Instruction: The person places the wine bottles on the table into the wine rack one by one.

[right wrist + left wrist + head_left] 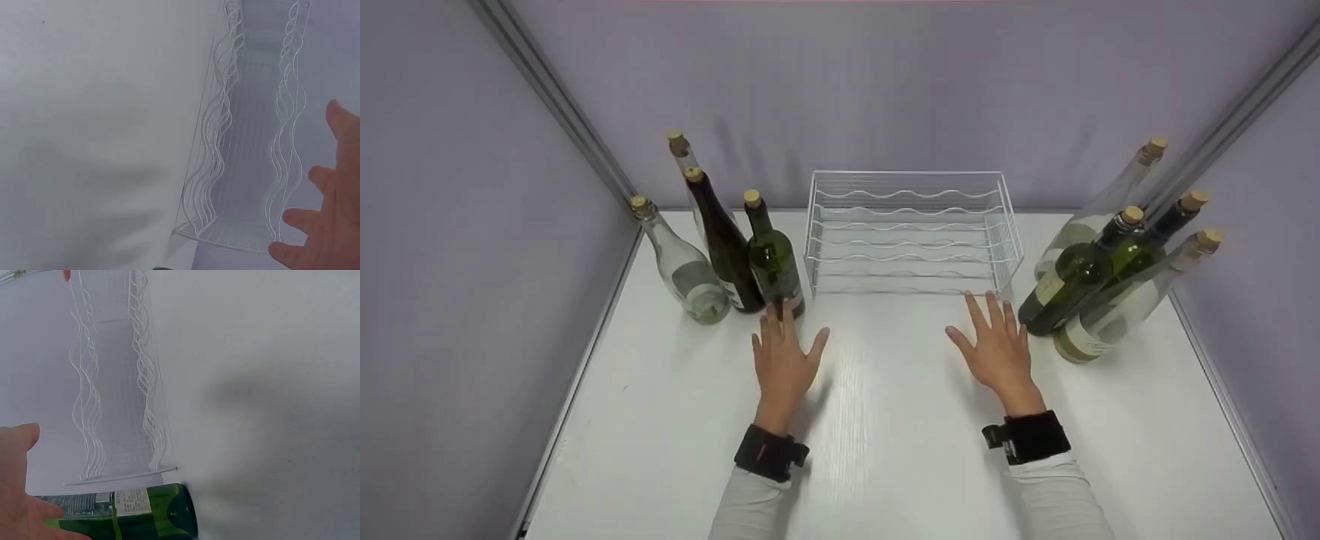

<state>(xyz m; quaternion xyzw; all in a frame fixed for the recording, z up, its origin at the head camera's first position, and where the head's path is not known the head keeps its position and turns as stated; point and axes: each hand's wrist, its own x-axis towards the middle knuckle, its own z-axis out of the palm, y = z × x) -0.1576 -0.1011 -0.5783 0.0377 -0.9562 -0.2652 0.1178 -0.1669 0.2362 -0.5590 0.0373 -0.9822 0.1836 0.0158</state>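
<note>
My left hand [784, 369], fingers spread and holding nothing, is nearest the green bottle [773, 259] on the left; in the left wrist view that bottle [132, 509] lies across the bottom beside the hand [22, 495]. My right hand [997, 352], also spread and empty, is just left of a dark green bottle [1065, 289]. Between and beyond the hands stands a white wire rack [911, 259] with wavy bars and no bottles in it. In the right wrist view the fingers of my right hand [326, 214] show beside the rack [211, 152].
At the left stand a brown bottle [727, 251] and two clear ones, one in front [682, 270]. At the right, another green bottle [1136, 259] stands with clear ones, the nearest [1125, 307] at the front. All are corked. Walls enclose the white table [885, 450] at the back and sides.
</note>
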